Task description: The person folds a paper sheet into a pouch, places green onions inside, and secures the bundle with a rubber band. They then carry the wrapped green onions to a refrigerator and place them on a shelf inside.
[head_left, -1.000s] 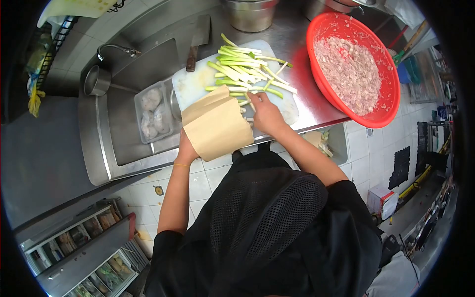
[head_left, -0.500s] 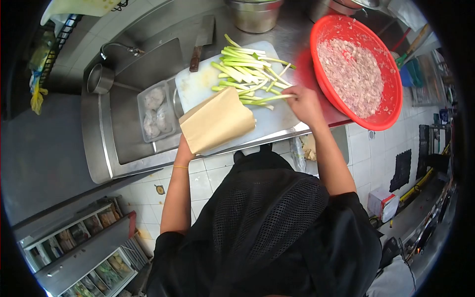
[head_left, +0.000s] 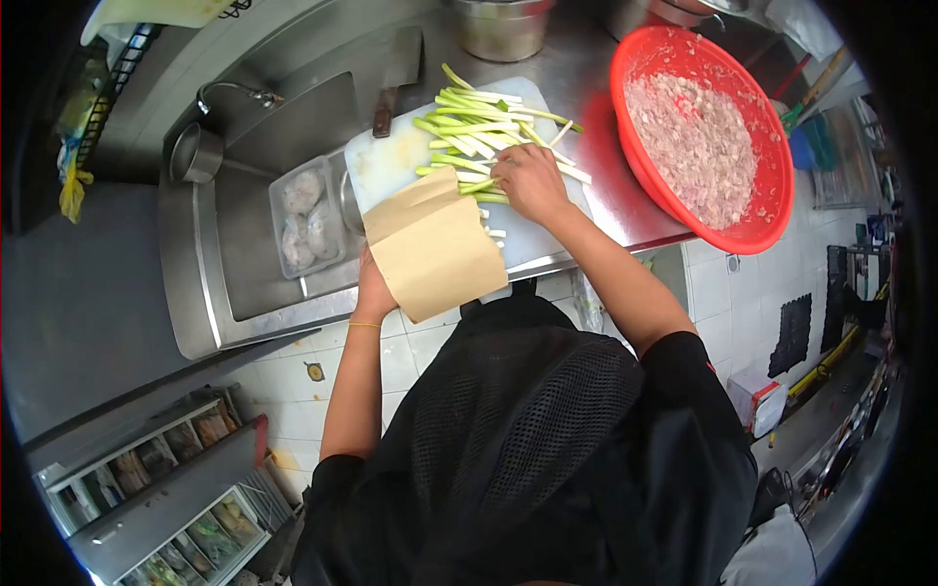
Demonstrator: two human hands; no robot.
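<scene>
Cut green onions (head_left: 469, 122) lie in a loose pile on a white cutting board (head_left: 381, 161). My left hand (head_left: 373, 285) grips the lower left side of a brown paper bag (head_left: 435, 254), which covers the board's near edge; white stalk ends show at the bag's right side. Over the near right part of the pile, my right hand (head_left: 531, 181) is closed on some green onions, fingers bent down. A cleaver (head_left: 401, 78) with a wooden handle rests just beyond the board's far left corner.
A large red basin (head_left: 625, 127) of minced meat stands at the right. On the left are a sink (head_left: 259, 210), a clear container (head_left: 337, 249) of wrapped pieces and a small pot (head_left: 198, 154). A metal pot (head_left: 500, 34) stands behind the board.
My right hand has moved left from the board's right side onto the pile. The paper bag has shifted toward me and turned, with my left hand still on it.
</scene>
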